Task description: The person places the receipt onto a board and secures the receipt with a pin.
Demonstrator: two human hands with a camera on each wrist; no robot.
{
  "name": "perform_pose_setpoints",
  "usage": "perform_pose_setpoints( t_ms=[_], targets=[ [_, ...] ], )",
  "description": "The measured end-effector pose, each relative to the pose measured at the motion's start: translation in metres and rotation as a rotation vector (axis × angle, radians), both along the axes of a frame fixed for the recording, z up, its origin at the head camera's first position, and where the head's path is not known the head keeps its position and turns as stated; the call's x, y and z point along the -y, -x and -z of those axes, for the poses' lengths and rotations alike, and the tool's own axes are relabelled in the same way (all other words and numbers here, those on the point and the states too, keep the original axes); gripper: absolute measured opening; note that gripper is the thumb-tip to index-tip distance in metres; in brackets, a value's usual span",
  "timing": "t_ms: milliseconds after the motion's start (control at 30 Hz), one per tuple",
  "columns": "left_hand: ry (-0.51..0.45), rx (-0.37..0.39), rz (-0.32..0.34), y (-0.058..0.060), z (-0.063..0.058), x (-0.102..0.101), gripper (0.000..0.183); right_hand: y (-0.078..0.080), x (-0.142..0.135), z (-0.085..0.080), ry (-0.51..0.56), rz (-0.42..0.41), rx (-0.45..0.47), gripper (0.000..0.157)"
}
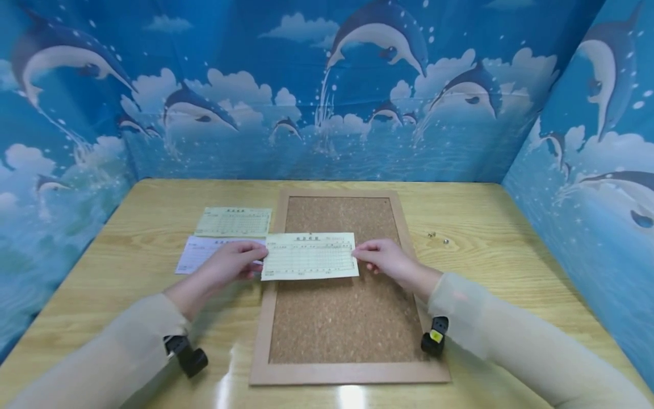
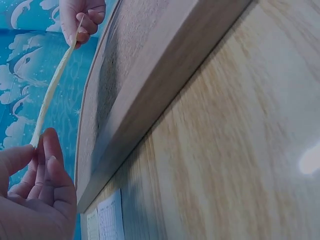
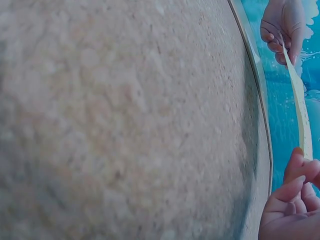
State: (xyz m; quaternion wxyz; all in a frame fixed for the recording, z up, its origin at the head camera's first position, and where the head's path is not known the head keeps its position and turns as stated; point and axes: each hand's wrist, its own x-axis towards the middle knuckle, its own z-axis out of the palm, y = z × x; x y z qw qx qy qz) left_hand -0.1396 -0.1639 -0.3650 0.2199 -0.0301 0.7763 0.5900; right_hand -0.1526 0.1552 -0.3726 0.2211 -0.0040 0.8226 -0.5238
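Your left hand [image 1: 232,262], right hand [image 1: 386,262]: pinching a paper [image 1: 310,258] over the board [image 1: 347,324] | Risk: it may rip | Cause: you pull too hard

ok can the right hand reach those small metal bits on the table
Probably yes: the small metal bits lie uncovered on the table, right of the corkboard and near the right hand, though it would likely have to release the paper slip first.
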Motion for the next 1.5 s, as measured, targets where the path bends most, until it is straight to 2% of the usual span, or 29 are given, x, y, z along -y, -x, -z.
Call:
perform_pose_setpoints(
  t_ms=[333,700,1033,1500],
  targets=[
    [0.052,-0.024,0.009,0.013,-0.004,-0.017,0.032,0.006,-0.014,-0.002,-0.001,0.023,-0.015,0.030],
    [0.066,-0.018,-0.017,0.027,0.003,-0.029,0.030,0.010,-0.024,-0.003,-0.010,0.023,-0.009,0.033],
    [0.055,0.012,-0.015,0.033,0.008,-0.035,0.030,0.015,-0.028,0.001,-0.040,0.037,-0.010,0.031],
    [0.055,0.012,0.012,0.048,0.000,-0.044,0.030,0.026,-0.036,-0.001,-0.016,0.050,-0.024,0.032]
  ],
)
